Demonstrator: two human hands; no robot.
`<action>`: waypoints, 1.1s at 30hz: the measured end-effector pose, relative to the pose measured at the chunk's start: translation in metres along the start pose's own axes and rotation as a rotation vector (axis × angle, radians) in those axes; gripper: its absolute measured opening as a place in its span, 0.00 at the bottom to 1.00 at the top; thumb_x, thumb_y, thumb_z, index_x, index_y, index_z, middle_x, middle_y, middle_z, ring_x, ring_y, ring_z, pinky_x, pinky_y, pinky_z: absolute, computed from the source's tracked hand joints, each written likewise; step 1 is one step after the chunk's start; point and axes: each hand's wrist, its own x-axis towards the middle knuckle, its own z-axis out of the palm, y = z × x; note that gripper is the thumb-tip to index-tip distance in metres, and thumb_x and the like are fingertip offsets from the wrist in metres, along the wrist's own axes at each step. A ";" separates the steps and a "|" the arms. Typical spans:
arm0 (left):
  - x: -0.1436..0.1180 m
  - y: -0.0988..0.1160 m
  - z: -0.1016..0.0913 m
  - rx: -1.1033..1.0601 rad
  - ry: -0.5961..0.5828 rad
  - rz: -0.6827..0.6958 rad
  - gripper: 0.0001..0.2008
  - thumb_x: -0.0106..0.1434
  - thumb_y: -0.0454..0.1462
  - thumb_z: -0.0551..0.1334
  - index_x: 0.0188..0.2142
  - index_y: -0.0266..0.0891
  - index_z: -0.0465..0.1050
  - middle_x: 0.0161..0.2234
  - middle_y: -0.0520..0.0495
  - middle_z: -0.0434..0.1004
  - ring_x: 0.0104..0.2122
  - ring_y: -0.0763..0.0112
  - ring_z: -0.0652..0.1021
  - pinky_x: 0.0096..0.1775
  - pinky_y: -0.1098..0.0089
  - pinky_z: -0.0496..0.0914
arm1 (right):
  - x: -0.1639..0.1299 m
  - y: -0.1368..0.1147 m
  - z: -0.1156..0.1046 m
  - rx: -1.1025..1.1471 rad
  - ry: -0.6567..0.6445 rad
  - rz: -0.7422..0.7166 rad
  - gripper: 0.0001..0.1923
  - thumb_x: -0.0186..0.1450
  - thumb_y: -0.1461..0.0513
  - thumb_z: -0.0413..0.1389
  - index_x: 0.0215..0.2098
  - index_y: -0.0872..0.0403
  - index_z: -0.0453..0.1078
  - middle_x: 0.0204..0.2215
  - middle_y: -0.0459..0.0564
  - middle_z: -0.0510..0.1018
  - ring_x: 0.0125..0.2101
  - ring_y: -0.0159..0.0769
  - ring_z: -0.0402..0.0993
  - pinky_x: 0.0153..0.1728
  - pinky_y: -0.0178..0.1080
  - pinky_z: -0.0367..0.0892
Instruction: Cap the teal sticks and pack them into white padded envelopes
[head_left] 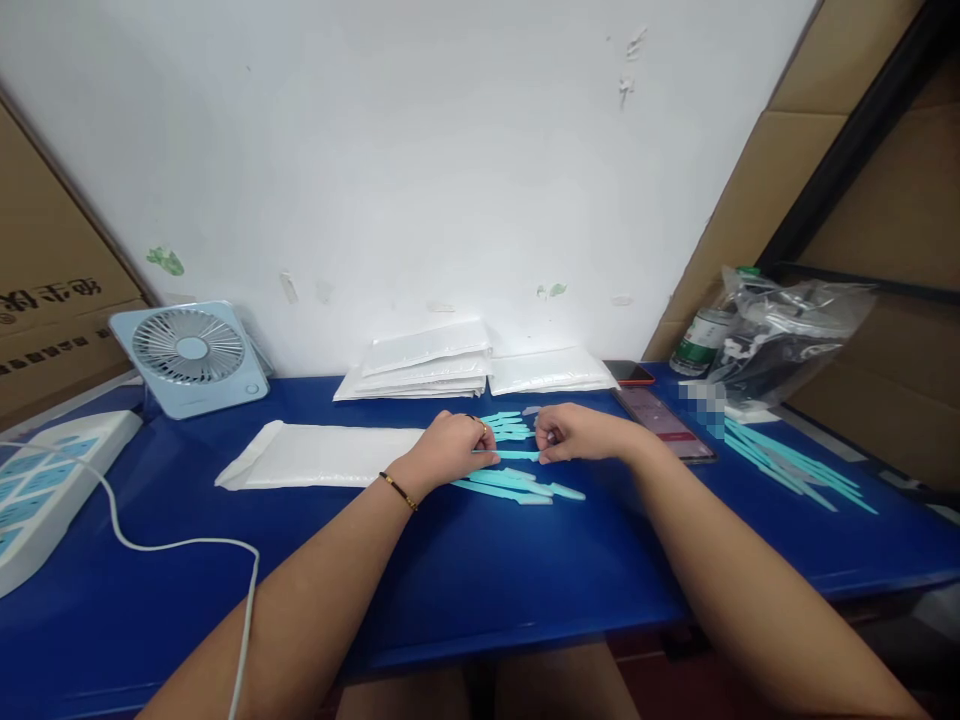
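Blue tabletop [525, 590], person's legs [566, 690] below its near edge. White cable [187, 542] loops over the near left and crosses the left forearm; white power strip [64, 490] with blue sockets sits at the left edge. Mid-table, a loose near bundle of turquoise sticks [510, 484], shaped like eyebrow razors, lies flat, its left ends hidden by the left hand [450, 447]. Just beyond it, one turquoise stick [517, 456] runs crosswise between both hands: left hand pinches its left end, thumb and fingers closed narrow; right hand [581, 432] pinches its right end, fingers curled in. Dark beaded bracelet [399, 490] on left wrist. White padded mailer [322, 455] lies flat to the left, its right end behind the left hand. Far right, more turquoise sticks fan out [806, 465], their far ends under a pixelated patch. Phone [667, 424], screen up, lies right of the right hand. Just beyond the hands, another turquoise cluster [510, 427]. Farther back, left to right: light blue fan [191, 355], two stacks of white mailers [424, 362], orange-edged phone [630, 373], plastic bottle [701, 340], clear bag [795, 330]. Cardboard [780, 180] at both sides; white wall [450, 180] behind, scuffed.
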 end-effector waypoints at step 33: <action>0.004 -0.002 -0.006 0.025 0.225 -0.160 0.10 0.59 0.45 0.59 0.29 0.42 0.73 0.31 0.51 0.76 0.33 0.67 0.74 0.38 0.68 0.60 | 0.001 0.006 -0.003 0.134 0.210 0.067 0.16 0.58 0.51 0.55 0.28 0.57 0.74 0.20 0.45 0.71 0.21 0.29 0.62 0.22 0.32 0.54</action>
